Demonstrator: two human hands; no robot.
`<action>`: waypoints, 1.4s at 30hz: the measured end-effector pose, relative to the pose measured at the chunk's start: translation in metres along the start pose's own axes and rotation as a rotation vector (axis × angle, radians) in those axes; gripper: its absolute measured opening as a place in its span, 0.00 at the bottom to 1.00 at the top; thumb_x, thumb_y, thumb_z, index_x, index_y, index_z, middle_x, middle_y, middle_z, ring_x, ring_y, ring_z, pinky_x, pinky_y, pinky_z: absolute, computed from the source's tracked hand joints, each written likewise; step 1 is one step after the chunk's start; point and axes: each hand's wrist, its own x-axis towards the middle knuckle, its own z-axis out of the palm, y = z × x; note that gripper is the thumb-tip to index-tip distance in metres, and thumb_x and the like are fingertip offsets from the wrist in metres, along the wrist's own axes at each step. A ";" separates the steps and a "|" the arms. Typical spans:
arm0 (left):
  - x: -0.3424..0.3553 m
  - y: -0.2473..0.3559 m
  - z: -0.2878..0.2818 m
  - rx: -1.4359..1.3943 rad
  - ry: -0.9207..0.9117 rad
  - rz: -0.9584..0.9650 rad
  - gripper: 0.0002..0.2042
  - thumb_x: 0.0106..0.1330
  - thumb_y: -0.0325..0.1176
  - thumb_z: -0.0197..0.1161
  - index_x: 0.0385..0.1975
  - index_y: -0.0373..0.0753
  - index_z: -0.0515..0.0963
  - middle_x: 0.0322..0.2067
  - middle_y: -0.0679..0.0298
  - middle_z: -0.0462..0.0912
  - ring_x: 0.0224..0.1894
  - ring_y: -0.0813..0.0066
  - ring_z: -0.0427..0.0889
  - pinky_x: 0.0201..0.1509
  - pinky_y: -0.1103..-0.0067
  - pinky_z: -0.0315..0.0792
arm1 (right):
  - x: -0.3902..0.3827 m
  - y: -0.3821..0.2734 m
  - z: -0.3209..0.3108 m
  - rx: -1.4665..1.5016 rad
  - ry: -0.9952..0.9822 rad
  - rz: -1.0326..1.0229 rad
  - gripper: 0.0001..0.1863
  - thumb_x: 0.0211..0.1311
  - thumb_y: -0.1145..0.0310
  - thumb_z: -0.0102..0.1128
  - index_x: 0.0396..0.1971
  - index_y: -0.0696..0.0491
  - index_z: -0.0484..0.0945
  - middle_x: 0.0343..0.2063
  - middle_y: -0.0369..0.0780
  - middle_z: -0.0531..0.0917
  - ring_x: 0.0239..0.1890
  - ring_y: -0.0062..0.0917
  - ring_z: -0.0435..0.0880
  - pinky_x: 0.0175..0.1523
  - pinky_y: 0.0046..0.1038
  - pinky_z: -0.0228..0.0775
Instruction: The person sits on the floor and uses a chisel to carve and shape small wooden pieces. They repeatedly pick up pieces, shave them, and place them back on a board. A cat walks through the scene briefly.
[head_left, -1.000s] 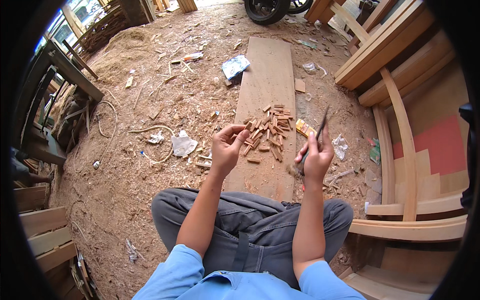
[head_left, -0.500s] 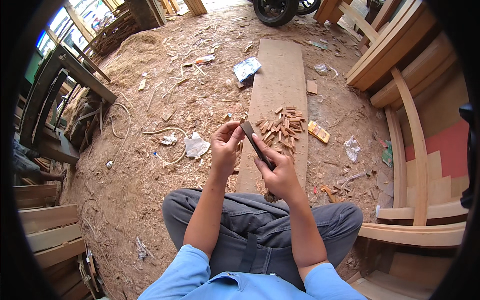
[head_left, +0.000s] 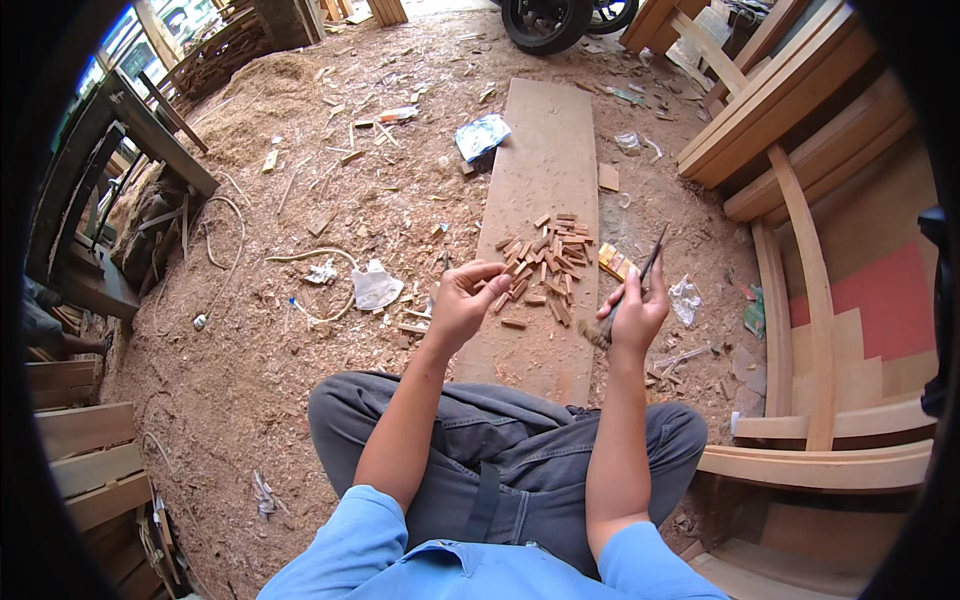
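Observation:
My left hand (head_left: 463, 302) is over the near left side of a pile of small wooden blocks (head_left: 555, 252), its thumb and fingers pinched. A block shows right at the fingertips, but I cannot make out whether it is gripped. The blocks lie loose on a long flat board (head_left: 545, 140) in front of my crossed legs. To the right of the board, my right hand (head_left: 640, 318) grips a slim dark tool (head_left: 652, 252), its blade seen edge-on and pointing up and away. A frayed brown end (head_left: 597, 333) sticks out below that hand.
A yellow packet (head_left: 615, 262) lies right of the board, a blue-white one (head_left: 482, 137) at its far left. Wooden frames (head_left: 820, 300) stand on the right, planks (head_left: 95, 455) at lower left. Sawdust and scraps cover the ground, with a motorcycle wheel (head_left: 545, 25) at the back.
My hands have come apart. The right one has swung rightward with the dark tool, turning it blade-edge up; the left has moved slightly toward the block pile. The view has shifted a little.

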 end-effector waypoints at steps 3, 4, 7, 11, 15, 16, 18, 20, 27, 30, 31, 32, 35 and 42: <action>0.005 -0.005 -0.002 -0.172 0.007 -0.061 0.11 0.67 0.31 0.67 0.44 0.30 0.83 0.37 0.65 0.86 0.37 0.83 0.82 0.43 0.84 0.76 | -0.013 0.024 -0.002 0.099 -0.293 0.030 0.28 0.71 0.75 0.52 0.70 0.46 0.63 0.15 0.31 0.71 0.12 0.13 0.69 0.15 0.19 0.66; 0.005 -0.006 -0.003 -0.214 0.001 -0.054 0.11 0.67 0.31 0.67 0.44 0.31 0.83 0.37 0.64 0.86 0.37 0.82 0.82 0.43 0.83 0.76 | -0.021 0.030 0.002 0.153 -0.466 -0.023 0.28 0.70 0.76 0.52 0.70 0.47 0.64 0.15 0.31 0.71 0.13 0.12 0.69 0.16 0.18 0.66; 0.004 -0.006 -0.011 -0.369 0.084 -0.075 0.11 0.68 0.30 0.65 0.47 0.32 0.81 0.39 0.63 0.86 0.38 0.80 0.83 0.45 0.81 0.77 | -0.042 0.031 0.020 0.075 -0.701 -0.083 0.31 0.69 0.78 0.53 0.71 0.46 0.63 0.15 0.28 0.71 0.13 0.11 0.67 0.17 0.17 0.62; 0.009 -0.006 -0.021 -0.483 0.140 -0.052 0.10 0.69 0.29 0.64 0.47 0.32 0.81 0.41 0.62 0.85 0.38 0.79 0.83 0.45 0.81 0.78 | -0.062 0.012 0.031 -0.212 -0.766 -0.209 0.29 0.63 0.77 0.59 0.65 0.47 0.71 0.19 0.37 0.78 0.18 0.12 0.67 0.24 0.22 0.65; 0.011 -0.007 -0.022 -0.478 0.143 -0.004 0.10 0.69 0.28 0.64 0.46 0.32 0.81 0.40 0.63 0.85 0.36 0.82 0.82 0.42 0.84 0.76 | -0.064 0.011 0.031 -0.362 -0.799 -0.215 0.28 0.63 0.78 0.60 0.64 0.47 0.73 0.29 0.33 0.83 0.23 0.09 0.64 0.27 0.19 0.62; 0.011 -0.007 -0.022 -0.476 0.127 0.014 0.10 0.69 0.27 0.64 0.46 0.32 0.81 0.39 0.64 0.85 0.36 0.82 0.81 0.41 0.85 0.76 | -0.063 0.016 0.030 -0.342 -0.789 -0.263 0.28 0.63 0.78 0.59 0.64 0.46 0.73 0.25 0.38 0.81 0.21 0.12 0.64 0.27 0.21 0.63; 0.011 -0.005 -0.023 -0.359 0.137 -0.018 0.09 0.68 0.26 0.64 0.45 0.31 0.82 0.38 0.64 0.85 0.35 0.84 0.81 0.39 0.87 0.75 | -0.062 0.025 0.029 -0.306 -0.785 -0.383 0.29 0.62 0.76 0.59 0.64 0.45 0.73 0.18 0.48 0.76 0.17 0.16 0.65 0.25 0.26 0.65; 0.013 -0.002 -0.024 -0.230 0.132 0.028 0.09 0.68 0.25 0.64 0.44 0.29 0.82 0.36 0.64 0.85 0.35 0.84 0.80 0.37 0.88 0.74 | -0.064 0.031 0.030 -0.357 -0.758 -0.320 0.28 0.62 0.76 0.59 0.64 0.44 0.73 0.18 0.49 0.76 0.17 0.17 0.67 0.26 0.26 0.65; 0.000 0.006 0.006 0.364 -0.080 0.252 0.06 0.63 0.22 0.66 0.38 0.30 0.86 0.31 0.60 0.84 0.36 0.75 0.82 0.38 0.82 0.75 | -0.037 0.015 0.047 -0.345 -0.236 -0.047 0.27 0.71 0.73 0.53 0.69 0.46 0.66 0.20 0.34 0.77 0.15 0.16 0.71 0.22 0.25 0.70; -0.008 0.003 0.017 0.313 -0.148 0.170 0.08 0.66 0.25 0.66 0.41 0.30 0.85 0.32 0.62 0.85 0.38 0.77 0.82 0.41 0.81 0.75 | 0.002 0.014 0.018 -0.097 0.013 0.030 0.28 0.73 0.73 0.50 0.71 0.47 0.62 0.17 0.32 0.73 0.12 0.12 0.68 0.15 0.20 0.67; -0.005 0.004 0.015 0.150 -0.100 0.104 0.09 0.67 0.26 0.65 0.43 0.29 0.84 0.32 0.62 0.85 0.38 0.78 0.82 0.42 0.82 0.75 | 0.006 0.019 0.009 -0.017 -0.040 0.009 0.28 0.72 0.73 0.50 0.71 0.47 0.62 0.17 0.32 0.72 0.12 0.13 0.68 0.15 0.20 0.68; 0.000 0.005 0.013 -0.045 -0.050 0.065 0.10 0.67 0.27 0.65 0.44 0.29 0.83 0.33 0.62 0.86 0.38 0.78 0.83 0.43 0.82 0.76 | 0.008 0.025 0.000 0.006 -0.004 0.071 0.28 0.72 0.74 0.50 0.70 0.47 0.62 0.16 0.32 0.71 0.12 0.13 0.68 0.15 0.20 0.69; 0.006 0.010 0.001 -0.127 -0.014 0.043 0.13 0.73 0.34 0.59 0.47 0.31 0.83 0.38 0.61 0.86 0.37 0.79 0.84 0.46 0.81 0.77 | 0.000 0.044 -0.002 0.160 -0.221 0.123 0.28 0.71 0.75 0.52 0.70 0.48 0.63 0.16 0.32 0.71 0.12 0.14 0.69 0.16 0.20 0.67; -0.002 0.037 -0.012 -0.236 0.065 0.206 0.14 0.75 0.34 0.56 0.49 0.30 0.81 0.38 0.60 0.87 0.39 0.77 0.84 0.48 0.79 0.77 | -0.028 0.035 0.025 0.004 -0.480 0.108 0.31 0.69 0.77 0.54 0.70 0.45 0.64 0.17 0.29 0.71 0.13 0.11 0.67 0.16 0.20 0.66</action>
